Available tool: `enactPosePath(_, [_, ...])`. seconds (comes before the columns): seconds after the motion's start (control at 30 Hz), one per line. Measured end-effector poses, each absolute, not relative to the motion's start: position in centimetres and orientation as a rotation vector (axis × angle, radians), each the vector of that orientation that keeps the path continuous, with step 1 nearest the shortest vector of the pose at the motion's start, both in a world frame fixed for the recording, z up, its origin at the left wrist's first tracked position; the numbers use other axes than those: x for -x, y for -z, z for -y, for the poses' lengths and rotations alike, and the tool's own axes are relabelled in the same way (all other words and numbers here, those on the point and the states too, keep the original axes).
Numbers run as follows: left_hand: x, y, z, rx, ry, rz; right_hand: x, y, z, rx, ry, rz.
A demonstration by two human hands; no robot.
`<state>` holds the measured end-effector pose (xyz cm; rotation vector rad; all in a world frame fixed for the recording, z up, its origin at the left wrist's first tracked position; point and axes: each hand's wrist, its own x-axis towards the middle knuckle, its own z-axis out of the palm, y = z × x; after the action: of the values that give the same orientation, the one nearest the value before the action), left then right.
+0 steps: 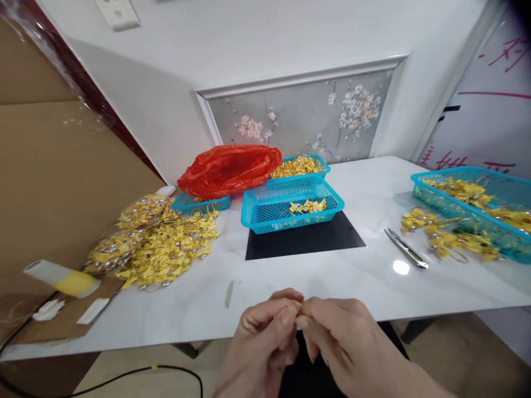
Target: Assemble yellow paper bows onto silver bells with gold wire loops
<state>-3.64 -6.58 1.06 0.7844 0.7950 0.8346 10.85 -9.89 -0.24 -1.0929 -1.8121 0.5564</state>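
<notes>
My left hand (pixel 265 337) and my right hand (pixel 342 331) meet at the front edge of the white table (pixel 199 315). The thumb and forefinger of each are pinched together, with the fingertips touching. Whatever lies between them is hidden or too small to name. Beyond the hands, a blue plastic basket (pixel 271 225) stands on a black mat (pixel 298 243) and holds a small bunch of yellow ribbon-like pieces (pixel 309 206). A large heap of similar yellow pieces with silvery beads (pixel 166 249) lies to the left.
Right of centre lies a utility knife (pixel 406 249), near loose yellow bunches (pixel 448 237) and another blue basket (pixel 468 207). A red plastic bag (pixel 228 168) sits at the back. On the left are a cardboard tube (pixel 62 278) and a black cable (pixel 166 367).
</notes>
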Motion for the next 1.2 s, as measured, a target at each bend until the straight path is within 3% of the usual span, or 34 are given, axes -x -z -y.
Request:
enactPosePath(0.4, [3.0,-1.1,7.5,-1.117,-1.085,-0.967,-12.9,-0.3,10.8,1.215,-0.828,1.449])
enactPosePath(0.6, [3.7,-0.9,7.4,-1.227,-1.149,-0.968,-11.1,-0.2,10.4,0.805,-1.543,1.133])
enactPosePath(0.7, [3.9,-0.8,7.3,-1.182,-1.175,-0.931,-10.5,-0.4,9.9,0.699,-1.675,1.056])
enactPosePath(0.93, [3.3,-0.5,7.9,-0.99,-1.198,-0.803,-11.0,-1.9,10.0,0.993,-1.285,1.313])
enactPosePath(1.2, [5.6,-1.2,7.3,-1.216,-1.081,-0.877,-11.8,-1.9,10.6,1.025,-0.675,1.678])
